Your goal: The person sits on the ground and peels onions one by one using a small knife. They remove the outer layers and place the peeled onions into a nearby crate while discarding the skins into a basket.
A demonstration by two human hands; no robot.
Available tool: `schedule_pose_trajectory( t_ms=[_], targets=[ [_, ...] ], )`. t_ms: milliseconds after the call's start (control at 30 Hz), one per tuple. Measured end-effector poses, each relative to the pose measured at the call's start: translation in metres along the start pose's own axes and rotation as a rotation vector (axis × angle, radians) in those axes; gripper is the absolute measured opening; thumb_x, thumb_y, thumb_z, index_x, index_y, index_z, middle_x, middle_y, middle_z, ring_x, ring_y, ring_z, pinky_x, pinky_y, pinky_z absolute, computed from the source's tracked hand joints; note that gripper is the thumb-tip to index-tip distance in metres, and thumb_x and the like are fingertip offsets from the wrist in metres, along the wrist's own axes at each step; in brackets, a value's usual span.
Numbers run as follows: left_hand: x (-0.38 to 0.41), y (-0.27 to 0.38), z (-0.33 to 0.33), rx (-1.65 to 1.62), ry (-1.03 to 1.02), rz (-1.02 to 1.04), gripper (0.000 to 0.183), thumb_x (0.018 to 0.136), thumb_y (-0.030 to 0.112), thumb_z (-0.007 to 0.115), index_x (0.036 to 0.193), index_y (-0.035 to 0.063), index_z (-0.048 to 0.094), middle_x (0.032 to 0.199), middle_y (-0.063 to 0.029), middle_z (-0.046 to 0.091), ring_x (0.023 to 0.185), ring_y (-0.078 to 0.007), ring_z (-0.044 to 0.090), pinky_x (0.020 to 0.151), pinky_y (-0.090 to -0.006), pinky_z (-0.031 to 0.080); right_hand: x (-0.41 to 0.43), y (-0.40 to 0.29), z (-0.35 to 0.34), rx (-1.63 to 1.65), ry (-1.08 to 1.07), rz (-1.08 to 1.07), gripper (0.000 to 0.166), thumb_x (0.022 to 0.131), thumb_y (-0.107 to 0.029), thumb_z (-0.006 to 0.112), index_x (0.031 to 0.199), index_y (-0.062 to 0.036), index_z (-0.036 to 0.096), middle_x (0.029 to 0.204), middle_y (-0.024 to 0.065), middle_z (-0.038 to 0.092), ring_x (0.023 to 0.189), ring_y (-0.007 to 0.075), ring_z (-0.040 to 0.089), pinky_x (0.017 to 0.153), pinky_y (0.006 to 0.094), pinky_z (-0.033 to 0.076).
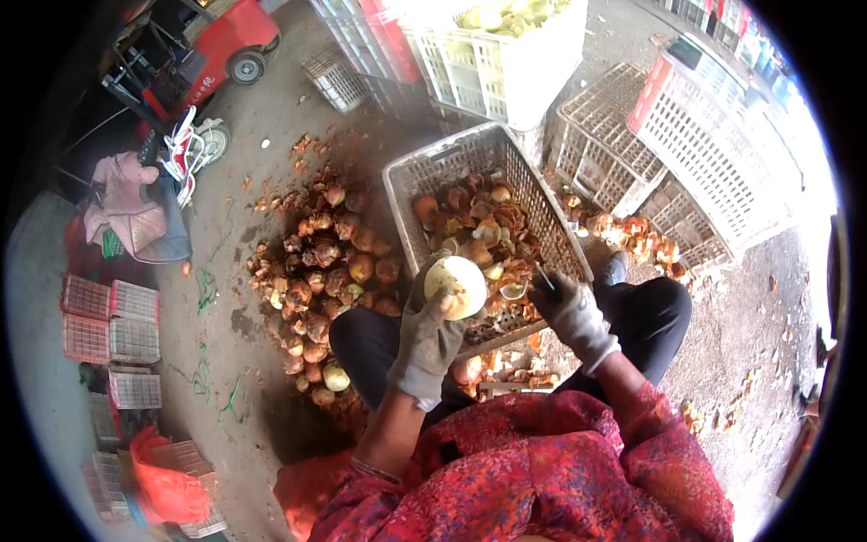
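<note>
My left hand (pixel 433 332), in a grey work glove, grips a mostly peeled pale onion (pixel 456 287). The thumb presses on a brownish patch of its surface. To the right, my gloved right hand (pixel 569 308) is closed around a small knife (pixel 544 276); its handle is largely hidden by the fingers. The blade is apart from the onion. Both hands are over the near part of a plastic crate (pixel 406 203), which holds onion skins (pixel 488 230) and some onions. A heap of unpeeled onions (pixel 332 271) lies on the floor left of the crate.
Stacked white crates (pixel 467 74) rise beyond, the top one holding pale produce (pixel 511 17). More crates (pixel 609 135) stand at right, with loose skins (pixel 633 237) beside them. A red three-wheeled vehicle (pixel 223 47) and a motorbike (pixel 189 149) are at upper left. Green twine (pixel 234 400) lies on the floor.
</note>
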State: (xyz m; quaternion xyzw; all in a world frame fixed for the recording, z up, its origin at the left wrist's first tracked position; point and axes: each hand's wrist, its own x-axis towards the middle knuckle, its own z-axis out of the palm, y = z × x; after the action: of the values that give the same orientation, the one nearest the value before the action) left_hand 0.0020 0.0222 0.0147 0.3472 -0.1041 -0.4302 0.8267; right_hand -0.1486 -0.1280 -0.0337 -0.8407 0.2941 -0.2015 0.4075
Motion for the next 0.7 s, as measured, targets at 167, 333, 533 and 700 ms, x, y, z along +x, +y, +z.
schedule_pose_trajectory(
  t_ms=[167, 333, 533, 700],
  targets=[
    [0.001, -0.013, 0.012, 0.271, 0.178, 0.116, 0.057, 0.073, -0.004, 0.068, 0.125, 0.0063, 0.046, 0.113, -0.0071, 0.056, 0.097, -0.0171, 0.058, 0.08, -0.0293, 0.054, -0.016, -0.061, -0.003, 0.987, -0.165, 0.303, 0.036, 0.077, -0.01, 0.071, 0.109, -0.0034, 0.057, 0.084, 0.0021, 0.061, 0.073, 0.0093, 0.057, 0.066, 0.0246, 0.048],
    [-0.003, -0.017, 0.007, 0.162, -0.01, 0.103, 0.057, 0.08, 0.027, 0.064, 0.129, 0.0089, 0.041, 0.12, -0.0096, 0.052, 0.104, -0.0209, 0.055, 0.075, -0.0274, 0.053, -0.008, -0.087, -0.009, 0.818, -0.086, 0.308, 0.025, 0.076, -0.006, 0.07, 0.099, -0.0044, 0.062, 0.083, 0.0014, 0.063, 0.07, 0.0071, 0.058, 0.064, 0.0227, 0.048],
    [0.009, -0.002, -0.004, -0.275, -0.006, -0.159, 0.059, 0.086, 0.053, 0.047, 0.131, 0.0145, 0.039, 0.127, -0.0147, 0.047, 0.103, -0.0361, 0.055, 0.061, -0.0301, 0.058, 0.012, -0.037, -0.031, 0.36, -0.2, 0.343, 0.024, 0.081, -0.012, 0.065, 0.103, -0.0034, 0.06, 0.071, 0.0012, 0.06, 0.053, 0.0076, 0.054, 0.045, 0.023, 0.043],
    [0.015, -0.014, -0.002, -0.008, 0.103, 0.07, 0.046, 0.089, 0.034, 0.051, 0.127, 0.0083, 0.044, 0.125, -0.0124, 0.05, 0.11, -0.0269, 0.053, 0.081, -0.0326, 0.052, -0.001, -0.047, -0.003, 0.725, -0.039, 0.39, 0.037, 0.081, -0.016, 0.066, 0.115, -0.0043, 0.056, 0.077, 0.0, 0.059, 0.053, 0.0057, 0.049, 0.045, 0.0222, 0.042]
  ],
)
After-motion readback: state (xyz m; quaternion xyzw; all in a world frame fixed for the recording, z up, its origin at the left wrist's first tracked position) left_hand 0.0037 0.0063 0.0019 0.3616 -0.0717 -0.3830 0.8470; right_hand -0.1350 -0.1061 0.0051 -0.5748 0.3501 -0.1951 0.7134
